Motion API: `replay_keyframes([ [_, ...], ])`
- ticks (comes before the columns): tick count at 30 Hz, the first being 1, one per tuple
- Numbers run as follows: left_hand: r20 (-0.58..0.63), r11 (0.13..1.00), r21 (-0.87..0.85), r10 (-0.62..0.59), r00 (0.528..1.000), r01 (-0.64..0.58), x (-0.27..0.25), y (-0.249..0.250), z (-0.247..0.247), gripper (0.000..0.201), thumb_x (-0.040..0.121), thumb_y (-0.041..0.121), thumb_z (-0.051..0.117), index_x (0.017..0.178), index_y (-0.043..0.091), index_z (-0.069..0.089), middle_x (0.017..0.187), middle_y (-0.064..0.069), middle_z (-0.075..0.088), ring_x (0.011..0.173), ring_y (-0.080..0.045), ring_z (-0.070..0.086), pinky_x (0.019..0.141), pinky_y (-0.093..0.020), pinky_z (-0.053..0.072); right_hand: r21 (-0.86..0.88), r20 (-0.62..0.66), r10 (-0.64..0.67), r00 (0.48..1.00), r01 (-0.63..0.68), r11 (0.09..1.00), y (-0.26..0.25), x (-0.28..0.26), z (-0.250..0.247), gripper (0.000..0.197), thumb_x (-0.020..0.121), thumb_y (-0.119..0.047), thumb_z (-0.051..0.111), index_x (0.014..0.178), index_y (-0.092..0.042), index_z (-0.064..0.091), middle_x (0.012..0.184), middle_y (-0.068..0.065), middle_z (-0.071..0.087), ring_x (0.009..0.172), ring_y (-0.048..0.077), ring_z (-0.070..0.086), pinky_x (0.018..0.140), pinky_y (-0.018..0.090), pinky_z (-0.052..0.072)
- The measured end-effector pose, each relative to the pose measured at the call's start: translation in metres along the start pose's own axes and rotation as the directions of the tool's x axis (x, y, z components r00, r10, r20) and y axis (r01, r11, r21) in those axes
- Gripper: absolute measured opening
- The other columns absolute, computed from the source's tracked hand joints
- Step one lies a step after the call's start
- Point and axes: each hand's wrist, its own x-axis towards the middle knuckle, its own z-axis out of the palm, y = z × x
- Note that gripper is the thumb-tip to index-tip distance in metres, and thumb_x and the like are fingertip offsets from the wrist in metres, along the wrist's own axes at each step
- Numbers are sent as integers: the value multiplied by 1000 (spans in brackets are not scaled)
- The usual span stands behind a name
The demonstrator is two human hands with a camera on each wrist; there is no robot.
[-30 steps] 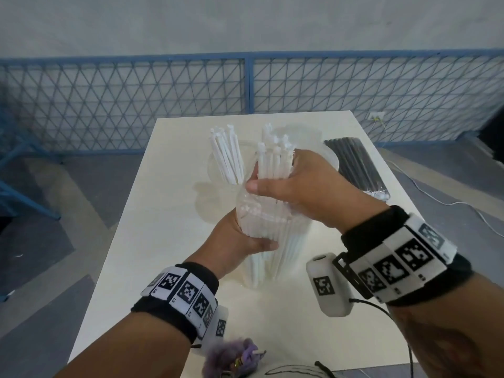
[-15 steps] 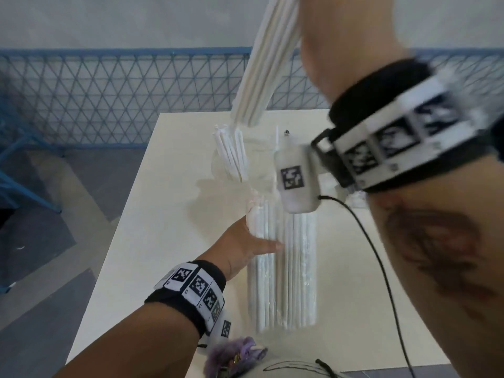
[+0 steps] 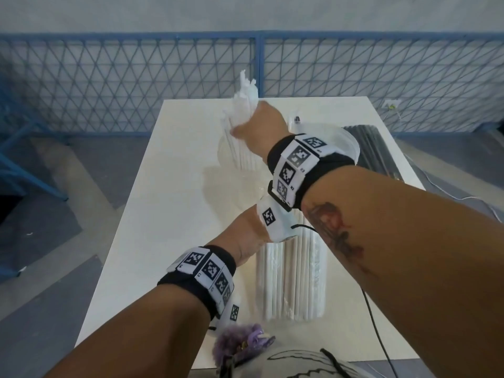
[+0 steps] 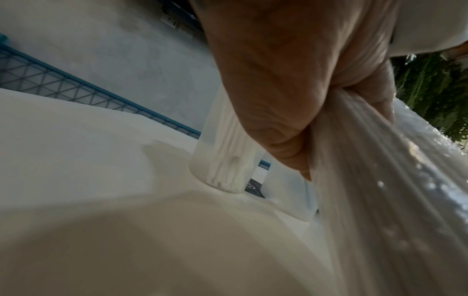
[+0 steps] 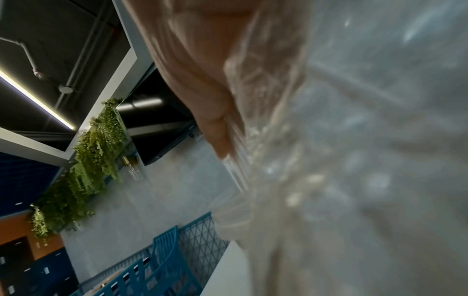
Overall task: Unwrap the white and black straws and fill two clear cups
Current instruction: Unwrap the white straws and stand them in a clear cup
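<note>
My right hand (image 3: pixel 249 124) grips a bunch of white straws (image 3: pixel 246 90) upright over the far left clear cup (image 3: pixel 231 156), their lower ends down inside it. In the right wrist view the fingers (image 5: pixel 215 128) curl round blurred straws (image 5: pixel 255 160). My left hand (image 3: pixel 245 237) grips the top of the plastic-wrapped white straw pack (image 3: pixel 291 282), which stands on the table (image 3: pixel 169 214); its fingertips are hidden behind my right wrist. The left wrist view shows that hand (image 4: pixel 291 100) clutching the wrap (image 4: pixel 367 180), with the straw-filled cup (image 4: pixel 222 160) beyond. A second clear cup (image 3: pixel 346 143) stands right of the first.
A wrapped pack of black straws (image 3: pixel 379 154) lies at the far right of the table. A purple fluffy object (image 3: pixel 240 339) and a black cable (image 3: pixel 377 326) sit near the front edge. A blue mesh fence (image 3: pixel 136 77) runs behind the table.
My right hand pulled a bunch of white straws up out of the pack, lifted it high, then brought it down into the far left cup. My left hand stayed on the pack.
</note>
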Motion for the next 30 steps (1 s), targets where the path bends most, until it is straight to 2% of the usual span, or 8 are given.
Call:
replay_keyframes([
  [2,-4,999,-36,19,1000,-19,-2,0,0,31,79,6,77,77,30,57,61,23,64,58,11,57,63,-10,46,-121,120,76,990,-61,991,5,-1,-4,60,83,-27,76,128,-3,46,120,8,61,100,20,58,77,26,44],
  [4,0,998,-55,33,999,-33,-4,-1,0,40,60,28,83,95,30,65,76,25,73,74,12,66,78,-17,55,-111,152,106,983,-89,990,5,0,-9,84,78,-32,80,141,-3,32,131,9,54,105,21,55,84,29,46],
  [8,-9,998,-63,1,1000,-2,-4,-4,-3,55,76,5,82,125,24,65,115,13,76,112,-1,68,104,-32,49,-77,61,-225,973,229,970,-6,-2,-16,113,75,-30,83,155,-17,4,157,12,22,139,26,35,109,34,35],
  [10,-24,996,-85,-29,999,27,-3,-7,-5,53,82,2,80,127,26,65,121,9,74,117,-6,66,101,-26,48,-219,20,-438,899,431,875,-11,-1,-15,109,79,-32,78,156,-21,1,161,12,12,148,29,18,120,41,22],
  [12,-26,995,-90,-34,999,31,-3,-8,-6,52,83,1,79,126,27,64,122,9,74,116,-3,65,93,-20,47,-302,35,-464,885,452,840,-13,6,-12,100,85,-40,69,156,-26,0,163,12,2,150,34,3,121,50,14],
  [18,-30,997,-69,-26,999,24,-2,-14,-8,72,71,21,88,137,17,59,129,2,72,125,-16,64,115,-44,44,-420,122,-509,852,509,751,-40,26,-8,76,97,-53,40,156,-25,2,165,6,-3,151,30,-5,120,54,7],
  [25,-48,1000,6,-17,999,17,-3,-12,-8,76,62,34,86,134,25,62,127,6,72,123,-16,65,113,-48,44,-584,423,-166,891,408,701,-48,37,0,76,99,-62,14,148,-9,37,157,11,33,142,28,34,112,39,27],
  [30,-49,1000,-10,-19,999,18,-4,-11,-12,73,67,33,89,134,24,61,127,3,72,123,-17,65,113,-49,44,-545,393,-271,878,460,701,-35,34,-4,84,92,-73,11,156,-20,11,164,6,9,151,25,8,119,55,5],
])
